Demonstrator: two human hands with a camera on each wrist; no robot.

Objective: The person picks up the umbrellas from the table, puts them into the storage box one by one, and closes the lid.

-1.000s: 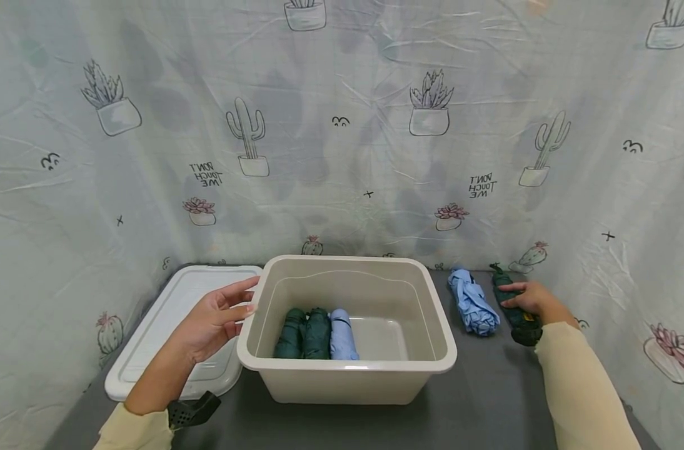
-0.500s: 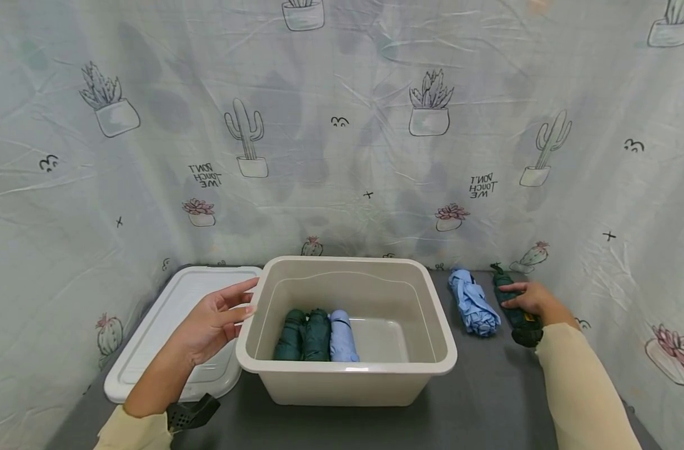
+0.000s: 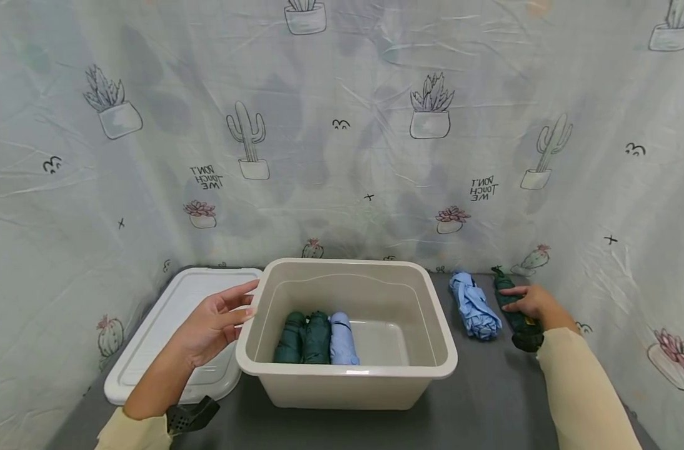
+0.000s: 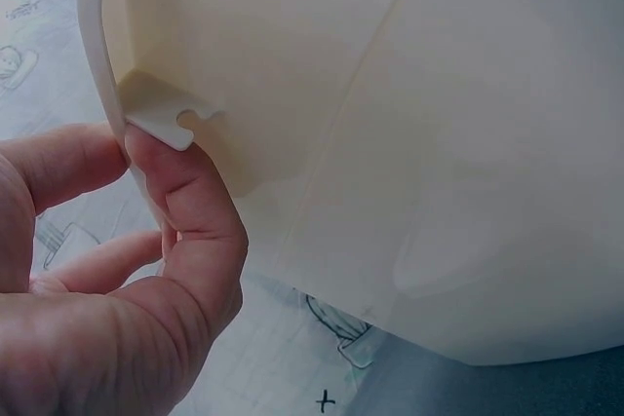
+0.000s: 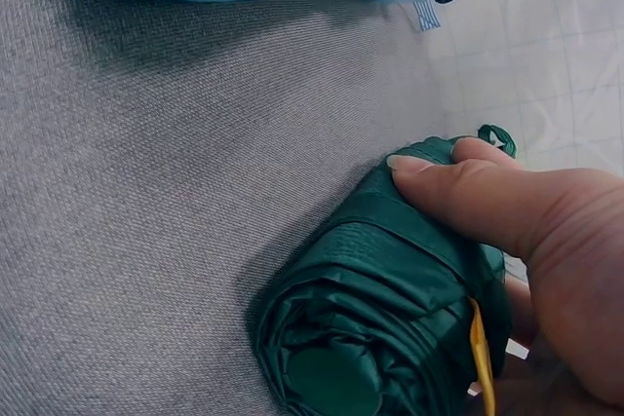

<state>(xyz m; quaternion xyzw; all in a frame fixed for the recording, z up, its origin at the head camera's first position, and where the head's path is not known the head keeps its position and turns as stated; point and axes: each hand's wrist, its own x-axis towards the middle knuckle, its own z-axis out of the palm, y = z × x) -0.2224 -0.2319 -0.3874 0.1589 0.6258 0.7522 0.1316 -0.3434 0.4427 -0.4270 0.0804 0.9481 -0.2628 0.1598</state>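
Green umbrellas (image 3: 316, 339) number three, blue umbrellas (image 3: 475, 306) two; right grip (image 3: 538, 304) pinches one green, left grip (image 3: 215, 325) one bin (image 3: 342, 390).

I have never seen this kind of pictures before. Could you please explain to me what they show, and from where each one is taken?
There is no machine here, only a person's bare left hand and right hand. The wide picture comes from a camera on the head; the two closer ones come from a camera on each wrist.

On the grey surface stands a beige bin with two green rolls and one pale blue roll inside. Beside it lie a white lid, a crumpled blue bundle and a green bundle, perhaps a folded umbrella. The left hand grips the bin's edge; the right holds the green bundle.
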